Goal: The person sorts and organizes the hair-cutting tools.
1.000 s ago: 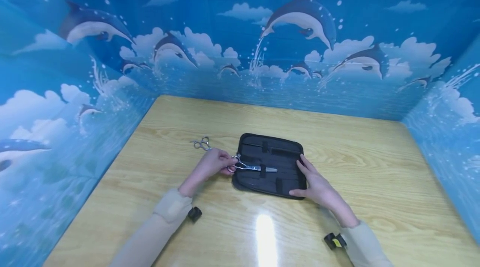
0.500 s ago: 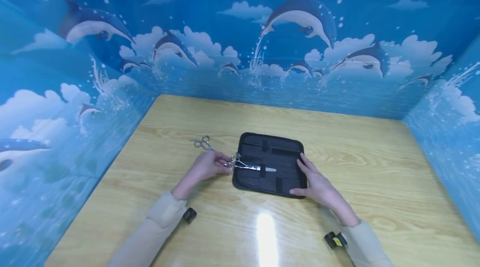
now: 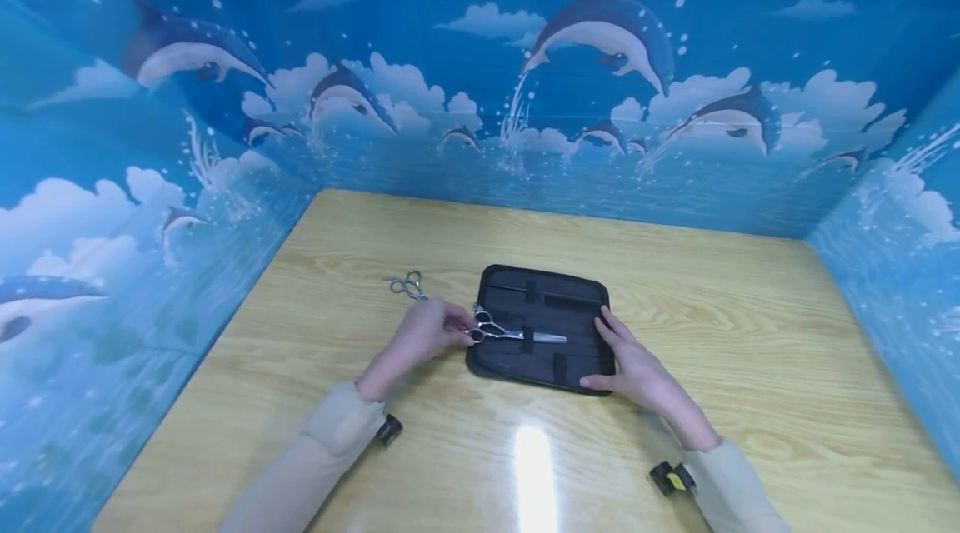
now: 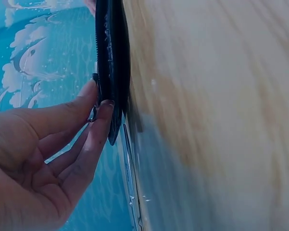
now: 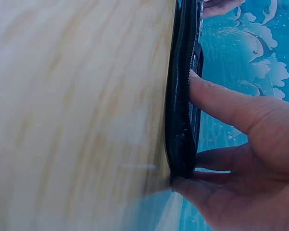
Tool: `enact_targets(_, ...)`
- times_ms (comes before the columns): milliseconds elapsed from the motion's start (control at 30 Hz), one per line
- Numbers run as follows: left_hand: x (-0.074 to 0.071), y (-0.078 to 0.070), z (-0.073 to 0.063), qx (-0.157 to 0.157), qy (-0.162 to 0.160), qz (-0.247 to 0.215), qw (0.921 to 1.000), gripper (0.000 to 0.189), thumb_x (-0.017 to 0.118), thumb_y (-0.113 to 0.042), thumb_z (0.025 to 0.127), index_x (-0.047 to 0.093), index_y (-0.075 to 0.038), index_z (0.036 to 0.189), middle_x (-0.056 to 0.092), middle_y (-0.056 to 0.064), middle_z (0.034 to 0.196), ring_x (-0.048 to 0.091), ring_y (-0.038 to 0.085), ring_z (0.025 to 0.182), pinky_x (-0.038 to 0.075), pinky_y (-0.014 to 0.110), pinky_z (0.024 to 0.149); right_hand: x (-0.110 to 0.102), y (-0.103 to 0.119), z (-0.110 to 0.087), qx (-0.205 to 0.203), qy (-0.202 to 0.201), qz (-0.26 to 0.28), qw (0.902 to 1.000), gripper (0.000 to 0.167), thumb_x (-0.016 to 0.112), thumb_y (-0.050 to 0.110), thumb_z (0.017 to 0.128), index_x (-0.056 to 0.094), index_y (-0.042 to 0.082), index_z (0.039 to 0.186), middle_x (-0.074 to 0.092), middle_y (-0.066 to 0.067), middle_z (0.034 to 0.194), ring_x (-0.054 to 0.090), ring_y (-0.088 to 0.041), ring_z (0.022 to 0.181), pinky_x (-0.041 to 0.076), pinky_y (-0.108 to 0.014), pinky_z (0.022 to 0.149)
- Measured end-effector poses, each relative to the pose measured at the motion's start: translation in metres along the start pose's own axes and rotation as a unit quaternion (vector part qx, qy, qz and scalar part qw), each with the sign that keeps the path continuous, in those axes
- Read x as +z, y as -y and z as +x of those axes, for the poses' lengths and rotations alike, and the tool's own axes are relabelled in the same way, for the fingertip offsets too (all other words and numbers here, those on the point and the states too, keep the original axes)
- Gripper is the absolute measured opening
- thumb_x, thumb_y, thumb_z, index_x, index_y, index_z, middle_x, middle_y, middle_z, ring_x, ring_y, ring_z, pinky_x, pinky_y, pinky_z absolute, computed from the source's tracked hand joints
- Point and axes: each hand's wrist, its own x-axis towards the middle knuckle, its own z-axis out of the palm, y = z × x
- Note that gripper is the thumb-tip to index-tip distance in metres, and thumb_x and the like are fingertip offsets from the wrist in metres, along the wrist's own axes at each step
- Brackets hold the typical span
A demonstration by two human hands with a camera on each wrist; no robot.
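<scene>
A pair of silver hair scissors (image 3: 504, 334) lies over the open black case (image 3: 581, 366), its blades running under a dark strap. My left hand (image 3: 431, 329) pinches the finger loops between thumb and fingers at the case's left edge. In the left wrist view, the thumb and fingertips of the left hand (image 4: 62, 139) meet right beside the case (image 4: 113, 62). My right hand (image 3: 633, 366) rests spread on the case's right side, thumb at the near corner. The right wrist view has the right hand (image 5: 245, 144) with its thumb on the zipped edge.
A second pair of scissors (image 3: 407, 286) lies on the wooden table (image 3: 720, 325) behind my left hand, its blades partly hidden by the hand. Other straps (image 3: 559, 368) cross the case's lining. A blue dolphin-print curtain (image 3: 480, 58) walls the back and sides.
The left hand drew back slightly left, then moved right again. The scissors' blades now reach farther right past the strap. The right hand and the case stay nearly still.
</scene>
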Motion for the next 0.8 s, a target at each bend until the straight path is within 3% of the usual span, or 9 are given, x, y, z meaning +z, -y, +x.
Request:
enact_targets(267,0.011,-0.006,0.006,0.035,-0.016,0.039,0.9985,0.019,0.086,-0.015,0.077,0.080,-0.011,0.095,0.077,0.002,0.089,0.069,0.009,0.073,0.058,0.023,0.071,-0.001,-0.001,0.000,0.008,0.001,-0.003,1.0000,0.101,0.083,0.032,0.085,0.023,-0.006,0.157,0.006,-0.022,0.168,0.017,-0.051,0.148,0.031,-0.066,0.113)
enact_targets(467,0.019,-0.019,0.011,0.080,0.016,0.088,0.9928,0.014,0.081,-0.007,0.083,0.079,-0.008,0.098,0.076,0.004,0.092,0.068,0.014,0.079,0.057,0.025,0.074,0.000,0.000,0.000,0.002,-0.006,-0.006,1.0000,0.099,0.084,0.029,0.084,0.025,-0.008,0.155,0.008,-0.024,0.167,0.018,-0.051,0.148,0.030,-0.065,0.115)
enact_targets(600,0.020,-0.026,0.014,0.077,0.045,0.089,0.9921,0.012,0.078,-0.003,0.086,0.079,-0.006,0.097,0.075,0.003,0.086,0.066,0.011,0.074,0.055,0.021,0.069,0.000,0.001,0.001,0.003,-0.009,-0.006,0.9999,0.099,0.084,0.029,0.084,0.025,-0.007,0.155,0.008,-0.023,0.167,0.017,-0.051,0.148,0.029,-0.065,0.115)
enact_targets(800,0.018,-0.030,0.018,0.059,0.068,0.092,0.9917,0.016,0.084,-0.004,0.080,0.078,-0.007,0.094,0.070,-0.001,0.079,0.060,0.008,0.070,0.052,0.019,0.067,0.001,0.001,0.000,0.004,-0.011,-0.006,0.9999,0.099,0.084,0.029,0.084,0.026,-0.007,0.155,0.008,-0.022,0.167,0.018,-0.051,0.148,0.029,-0.065,0.115)
